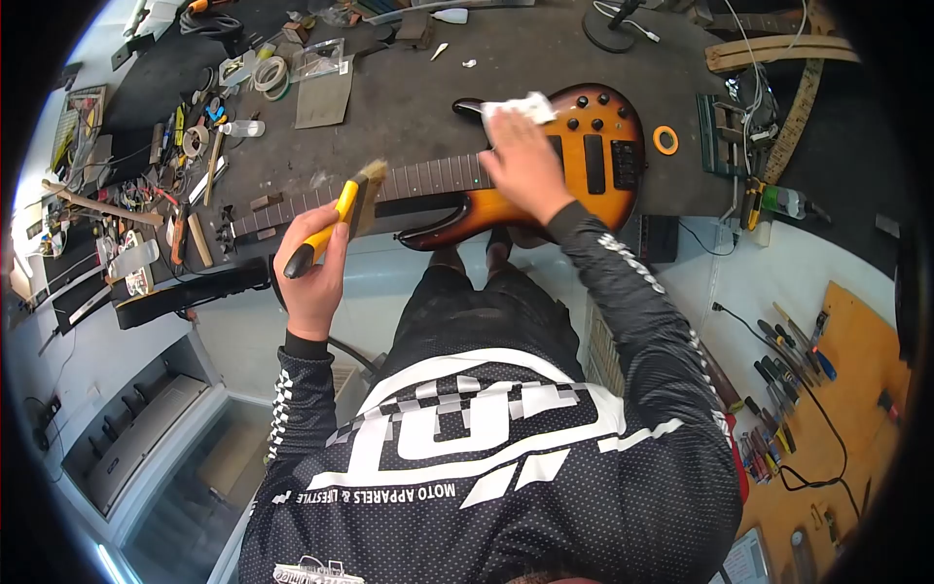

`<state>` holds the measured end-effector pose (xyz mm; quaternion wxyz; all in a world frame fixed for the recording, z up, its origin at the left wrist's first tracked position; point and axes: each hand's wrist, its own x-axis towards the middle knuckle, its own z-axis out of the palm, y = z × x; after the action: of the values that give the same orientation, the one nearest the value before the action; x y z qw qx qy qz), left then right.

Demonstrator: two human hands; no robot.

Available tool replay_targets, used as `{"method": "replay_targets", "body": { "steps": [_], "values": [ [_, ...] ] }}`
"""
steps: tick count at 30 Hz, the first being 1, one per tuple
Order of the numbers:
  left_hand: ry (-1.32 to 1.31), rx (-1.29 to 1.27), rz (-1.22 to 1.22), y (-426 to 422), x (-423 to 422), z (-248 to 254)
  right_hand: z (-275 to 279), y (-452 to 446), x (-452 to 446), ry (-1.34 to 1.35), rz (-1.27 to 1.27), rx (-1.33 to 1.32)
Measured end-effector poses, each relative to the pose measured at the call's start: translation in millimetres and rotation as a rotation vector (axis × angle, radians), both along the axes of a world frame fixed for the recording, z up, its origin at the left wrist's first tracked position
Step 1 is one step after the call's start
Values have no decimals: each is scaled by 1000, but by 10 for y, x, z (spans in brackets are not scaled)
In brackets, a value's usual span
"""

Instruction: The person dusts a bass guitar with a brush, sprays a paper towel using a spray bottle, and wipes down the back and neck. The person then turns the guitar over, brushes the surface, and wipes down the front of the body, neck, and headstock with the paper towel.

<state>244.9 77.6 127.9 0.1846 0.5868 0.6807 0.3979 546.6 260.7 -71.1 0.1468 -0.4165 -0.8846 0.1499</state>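
Note:
A sunburst electric bass guitar (pixel 574 178) lies face up along the bench's near edge, its neck pointing left. My left hand (pixel 319 263) is wrapped round the yellow and black handle of a brush (pixel 342 216), whose bristles point up and right beside the neck. Over the guitar body, my right hand (pixel 525 164) presses a white cloth (pixel 522 107) near the upper horn, with its fingertips on the cloth. The palm hides part of the body and the end of the fretboard.
Right of the guitar lies an orange tape roll (pixel 665 140), near a green vise (pixel 720 134). Tape rolls (pixel 269 74), a clear bottle (pixel 242 128) and several tools crowd the left bench. Screwdrivers fill a wooden board (pixel 837 389) at lower right.

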Motion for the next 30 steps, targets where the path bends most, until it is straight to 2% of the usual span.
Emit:
{"method": "replay_targets", "body": {
  "steps": [4, 8, 12, 15, 19, 21, 25, 26, 30],
  "values": [
    [134, 68, -84, 330, -109, 6, 31, -31, -121, 18, 154, 8],
    [338, 1, -258, 747, -274, -95, 200, 96, 602, -64, 145, -6],
    [405, -28, -349, 1126, -459, -587, 210, 118, 687, -43, 266, -44],
    [451, 15, -449, 1445, -472, -902, 238, 267, 372, 3, 387, -82],
    [519, 26, -570, 1741, -513, -1315, 33, 643, -97, -109, 496, 21],
    [617, 37, -606, 1814, -512, -1442, 5, 598, -250, -84, 442, 61],
    [715, 85, -435, 1852, -446, -1786, 60, 361, -215, -34, 184, -15],
    [695, -16, -413, 1882, -434, -1879, 116, 276, -96, -35, 122, -47],
    [605, -102, -340, 1908, -392, -2128, 300, 46, 315, -164, 72, -33]
  ]
}}
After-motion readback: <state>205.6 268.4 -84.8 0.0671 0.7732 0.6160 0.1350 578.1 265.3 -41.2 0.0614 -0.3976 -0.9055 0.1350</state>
